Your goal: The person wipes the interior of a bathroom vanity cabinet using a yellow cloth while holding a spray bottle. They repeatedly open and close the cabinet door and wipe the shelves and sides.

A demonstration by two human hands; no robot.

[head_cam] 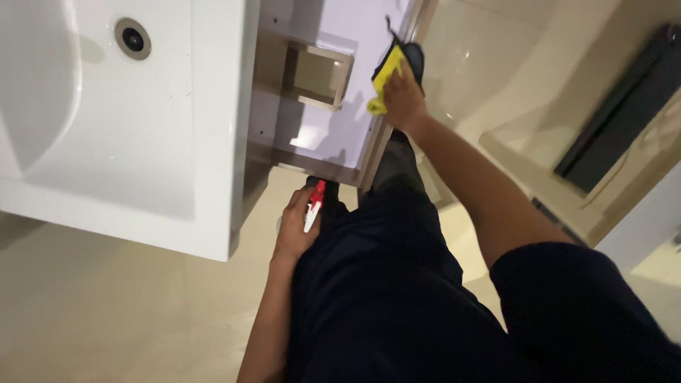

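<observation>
Cloth pressed to the edge of an open vanity door.

We see our right hand [403, 92] clenched over a crumpled yellow cleaning cloth with a dark backing [384, 79], holding it flat against the outer edge of the pale lilac cabinet door [340, 106] that stands open beneath the white ceramic basin [142, 142]. The cloth looks soft and bunched, its yellow face folded toward the panel, dark fabric and a thin loop showing above our knuckles; gripped that way, the palm can bear on it. Our left hand [296, 227] hangs low beside our dark trousers [383, 284], fingers wrapped around a spray bottle with a red and white trigger head [313, 206], kept close by, nozzle up. Beige glossy floor tiles [106, 312] lie below.
</observation>
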